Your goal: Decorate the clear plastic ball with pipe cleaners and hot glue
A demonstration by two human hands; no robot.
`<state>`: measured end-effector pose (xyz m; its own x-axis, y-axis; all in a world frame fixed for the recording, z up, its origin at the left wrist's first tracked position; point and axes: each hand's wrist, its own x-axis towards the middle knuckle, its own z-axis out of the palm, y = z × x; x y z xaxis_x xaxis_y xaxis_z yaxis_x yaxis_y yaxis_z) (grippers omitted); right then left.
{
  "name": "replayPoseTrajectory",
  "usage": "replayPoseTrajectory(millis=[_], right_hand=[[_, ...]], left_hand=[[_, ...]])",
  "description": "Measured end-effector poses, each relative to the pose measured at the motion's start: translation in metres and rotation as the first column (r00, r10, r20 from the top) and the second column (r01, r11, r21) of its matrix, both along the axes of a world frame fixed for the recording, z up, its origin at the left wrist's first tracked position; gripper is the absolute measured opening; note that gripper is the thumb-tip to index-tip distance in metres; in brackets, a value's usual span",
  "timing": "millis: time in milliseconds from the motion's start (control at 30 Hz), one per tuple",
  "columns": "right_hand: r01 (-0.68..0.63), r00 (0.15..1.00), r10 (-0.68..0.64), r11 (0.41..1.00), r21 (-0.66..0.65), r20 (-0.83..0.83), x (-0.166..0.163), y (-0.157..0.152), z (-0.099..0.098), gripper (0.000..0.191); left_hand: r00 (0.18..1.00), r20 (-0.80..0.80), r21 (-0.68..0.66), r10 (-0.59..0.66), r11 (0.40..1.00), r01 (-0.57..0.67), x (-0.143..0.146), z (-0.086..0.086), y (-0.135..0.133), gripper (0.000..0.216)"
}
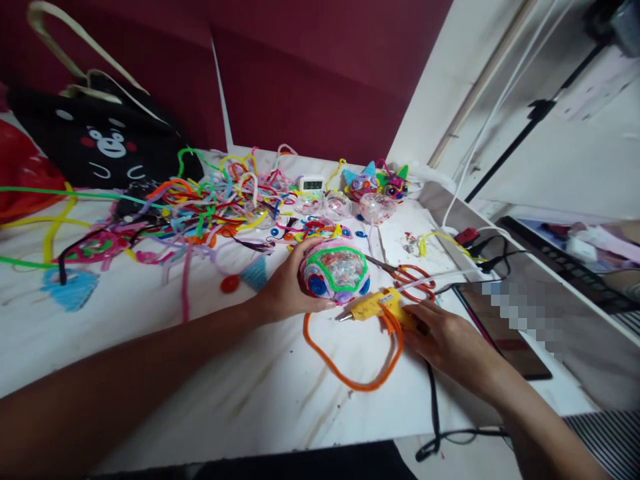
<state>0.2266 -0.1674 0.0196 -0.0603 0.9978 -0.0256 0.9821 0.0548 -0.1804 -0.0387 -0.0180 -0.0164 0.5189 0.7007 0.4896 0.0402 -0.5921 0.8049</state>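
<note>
My left hand is closed around a clear ball wrapped in green, pink and blue pipe cleaners, holding it just above the white table. My right hand rests on the table with its fingers on the handle of a yellow glue gun, whose nozzle points left toward the ball. An orange pipe cleaner loops over the table from the ball to the gun and lies partly under my right fingers.
Orange-handled scissors lie behind the gun. A heap of coloured pipe cleaners fills the table's left and back. Clear balls, a small clock and finished figures stand behind. A black bag sits at far left.
</note>
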Motion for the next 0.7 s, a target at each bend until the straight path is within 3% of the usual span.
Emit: replayPoseTrajectory(millis=[300, 533, 700], right_hand=[[0.078, 0.993, -0.086, 0.992, -0.095, -0.08, -0.002, 0.006, 0.013, 0.019], [0.036, 0.978, -0.035, 0.999, 0.004, -0.206, 0.011, -0.006, 0.025, 0.032], [0.053, 0.967, -0.018, 0.99, 0.128, -0.255, 0.02, -0.019, 0.039, 0.049]], left_hand=[[1.0, 0.01, -0.07, -0.011, 0.998, 0.012, -0.004, 0.004, 0.003, 0.104], [0.99, 0.139, -0.167, 0.019, 0.986, 0.005, -0.006, 0.002, 0.009, 0.1], [0.972, 0.22, -0.32, 0.079, 0.947, -0.004, -0.01, 0.004, 0.008, 0.103]])
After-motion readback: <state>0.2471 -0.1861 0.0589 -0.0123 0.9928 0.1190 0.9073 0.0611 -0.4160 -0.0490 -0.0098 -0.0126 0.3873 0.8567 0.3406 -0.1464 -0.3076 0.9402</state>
